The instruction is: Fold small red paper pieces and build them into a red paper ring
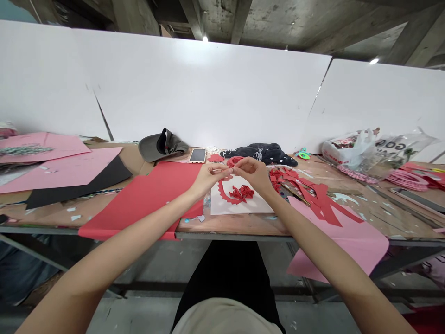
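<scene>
With left hand (207, 178) and right hand (256, 173) fingers narrowed over twelve o'clock of the white paper sheet (218, 208), cannot tell whether gripping anything. At nine o'clock there, find the jagged, curved red-paper strip (225, 198): probably light, easily creased, best taken gently by its edge.

Head-worn view, facing forward and down, near the table (236, 226), toward white panels (194, 93)

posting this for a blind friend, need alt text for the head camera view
A person's left hand and right hand pinch close together above a white sheet bearing a curved row of red pieces and a small red pile. Red paper lies to the left, red strips and pink paper to the right.
</scene>
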Tool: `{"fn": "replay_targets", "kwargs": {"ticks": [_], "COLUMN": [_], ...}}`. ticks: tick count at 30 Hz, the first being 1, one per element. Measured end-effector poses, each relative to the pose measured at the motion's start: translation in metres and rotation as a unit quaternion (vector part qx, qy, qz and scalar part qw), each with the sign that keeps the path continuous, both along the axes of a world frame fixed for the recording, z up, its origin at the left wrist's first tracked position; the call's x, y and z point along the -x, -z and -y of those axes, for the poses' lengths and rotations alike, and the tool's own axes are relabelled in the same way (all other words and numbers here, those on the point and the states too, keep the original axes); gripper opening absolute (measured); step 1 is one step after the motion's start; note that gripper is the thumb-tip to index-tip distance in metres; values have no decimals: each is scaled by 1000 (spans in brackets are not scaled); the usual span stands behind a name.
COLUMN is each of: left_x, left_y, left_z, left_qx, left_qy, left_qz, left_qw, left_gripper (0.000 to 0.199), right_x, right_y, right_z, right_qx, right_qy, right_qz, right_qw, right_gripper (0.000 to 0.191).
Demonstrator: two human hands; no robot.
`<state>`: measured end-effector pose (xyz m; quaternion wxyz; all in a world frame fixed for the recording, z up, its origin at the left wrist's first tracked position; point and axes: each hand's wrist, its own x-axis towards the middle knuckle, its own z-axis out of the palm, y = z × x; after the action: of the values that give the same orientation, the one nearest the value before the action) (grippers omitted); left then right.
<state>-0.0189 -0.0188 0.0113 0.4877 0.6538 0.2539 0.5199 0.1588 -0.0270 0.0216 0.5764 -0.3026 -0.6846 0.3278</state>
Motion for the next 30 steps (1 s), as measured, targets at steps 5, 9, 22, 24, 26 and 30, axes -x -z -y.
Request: {"fn": "replay_targets", "kwargs": {"ticks": [5,9,22,24,26,30], "left_x": [1,1,0,0,0,0], "left_y": [-3,-3,-2,-1,-1,-1], "left_z": [2,0,-1,-1,0,4], "left_qx": [-36,-111,-124,-151,-179,-229], "left_qy": [-20,-58,-44,-71,-89,-97], "left_qz": [-18,-50,0,-9,-10,-13], "left_qw": [999,991,991,986,980,969], "left_gripper": [27,20,36,23,18,15], "right_x": [-2,-4,-10,-9,-8,-8], "right_y": [-2,1,-14,-14,-13,-9], "right_z": [0,-2,6,9,10,9], "right_qx": [58,153,-22,-69,-118,-179], "right_qy": [-40,-84,0,18,44,66], "right_qz": [-11,-23,-24,-9,7,39], "right_qw": [997,984,999,997,992,981], "right_gripper": [34,34,18,16,13,6]}}
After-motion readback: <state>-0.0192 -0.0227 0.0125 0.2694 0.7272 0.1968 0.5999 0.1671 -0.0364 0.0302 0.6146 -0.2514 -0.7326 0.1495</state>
